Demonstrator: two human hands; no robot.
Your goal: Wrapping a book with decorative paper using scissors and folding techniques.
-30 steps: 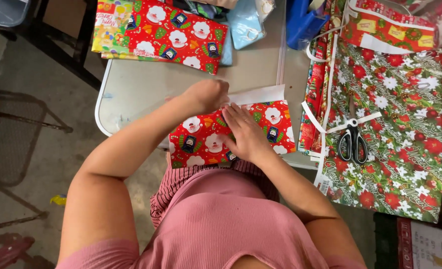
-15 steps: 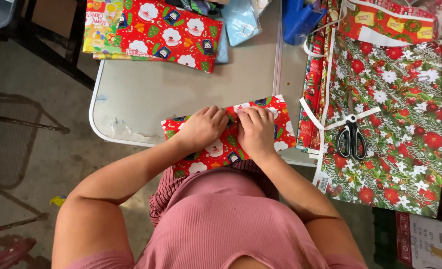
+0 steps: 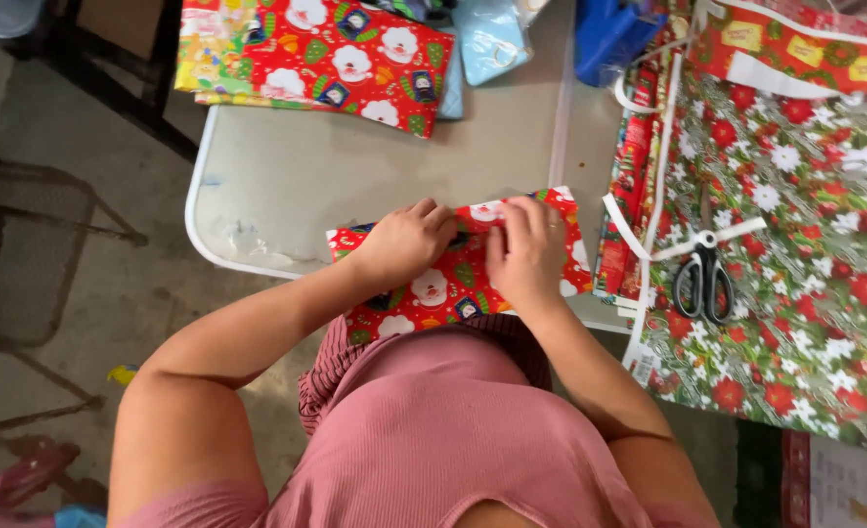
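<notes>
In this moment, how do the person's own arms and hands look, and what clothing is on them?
Both arms are bare from the short sleeves down. The left hand and the right hand wear no gloves; no ring, watch or bracelet shows. The top is a pink ribbed knit with short sleeves. Below it a darker striped garment shows at the waist.

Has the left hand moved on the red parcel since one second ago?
Yes. The left hand has come down from the far edge of the red wrapped parcel toward the person, and now lies on its top beside the right hand.
</notes>
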